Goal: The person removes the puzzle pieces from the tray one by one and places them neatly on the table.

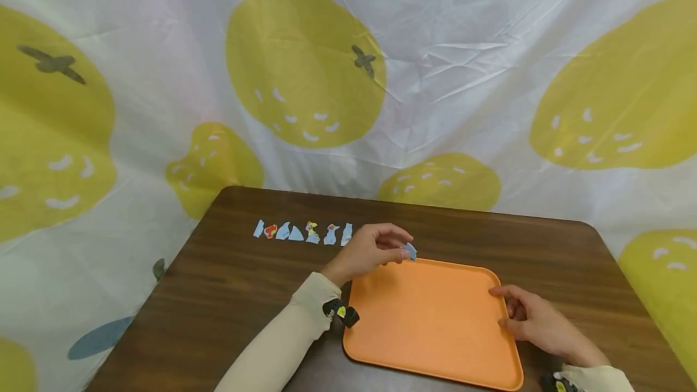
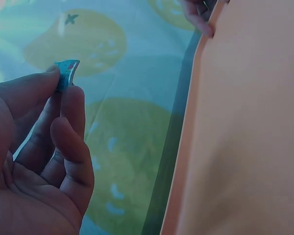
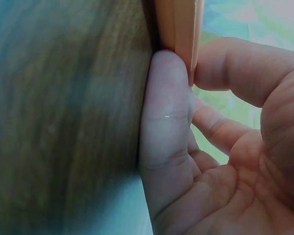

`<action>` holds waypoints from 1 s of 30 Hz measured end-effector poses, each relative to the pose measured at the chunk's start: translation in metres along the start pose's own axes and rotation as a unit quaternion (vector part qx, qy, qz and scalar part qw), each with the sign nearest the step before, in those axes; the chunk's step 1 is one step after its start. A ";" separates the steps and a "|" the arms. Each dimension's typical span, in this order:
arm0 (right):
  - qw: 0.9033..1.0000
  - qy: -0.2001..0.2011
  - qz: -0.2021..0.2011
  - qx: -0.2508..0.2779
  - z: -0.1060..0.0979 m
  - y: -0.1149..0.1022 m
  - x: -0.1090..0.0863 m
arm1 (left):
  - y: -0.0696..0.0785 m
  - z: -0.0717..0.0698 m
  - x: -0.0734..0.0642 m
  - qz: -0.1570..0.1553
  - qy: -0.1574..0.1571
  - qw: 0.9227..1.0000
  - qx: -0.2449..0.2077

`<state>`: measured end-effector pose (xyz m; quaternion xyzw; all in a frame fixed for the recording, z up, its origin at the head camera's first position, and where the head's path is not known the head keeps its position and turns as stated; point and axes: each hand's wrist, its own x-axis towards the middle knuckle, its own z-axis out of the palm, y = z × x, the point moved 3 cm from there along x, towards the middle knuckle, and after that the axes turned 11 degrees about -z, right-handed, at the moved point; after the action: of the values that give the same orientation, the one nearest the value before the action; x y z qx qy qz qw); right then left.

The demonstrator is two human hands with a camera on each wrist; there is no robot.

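Note:
Between thumb and forefinger, my left hand (image 1: 373, 250) pinches a small blue cut-out piece (image 1: 411, 251), close over the far edge of the orange tray (image 1: 430, 325). In the left wrist view the piece (image 2: 67, 73) looks thin, with a pale edge and a reddish mark; its lower part is hidden by the fingertips. My right hand (image 1: 539, 319) grips the tray's right rim, as the right wrist view also shows, with thumb and finger on either side of the rim (image 3: 179, 29). Nothing lies on the tray's visible surface.
A row of several irregular cut-out pieces (image 1: 296, 233), pale blue with some red and yellow, lies left of the tray on the dark wooden table (image 1: 218, 295). Behind the table hangs a white curtain (image 1: 446, 77) printed with yellow fruit.

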<state>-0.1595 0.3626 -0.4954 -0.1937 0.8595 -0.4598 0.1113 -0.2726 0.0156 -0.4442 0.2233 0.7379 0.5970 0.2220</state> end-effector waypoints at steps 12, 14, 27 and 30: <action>1.000 0.008 0.011 -0.012 -0.005 0.001 0.001 | -0.014 -0.067 -0.029 -0.025 0.088 0.993 -0.068; 1.000 0.007 0.011 -0.007 -0.005 0.002 0.001 | -0.015 -0.079 -0.033 -0.024 0.104 0.992 -0.071; 1.000 0.018 0.000 -0.006 -0.003 0.004 -0.003 | -0.033 -0.145 -0.064 -0.038 0.188 0.981 -0.032; 1.000 0.018 0.000 -0.007 -0.004 0.003 -0.004 | -0.036 -0.159 -0.070 -0.035 0.198 0.979 -0.031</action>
<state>-0.1583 0.3685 -0.4956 -0.1866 0.8644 -0.4571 0.0948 -0.3135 -0.1572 -0.4453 0.0676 0.7557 0.6439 0.0985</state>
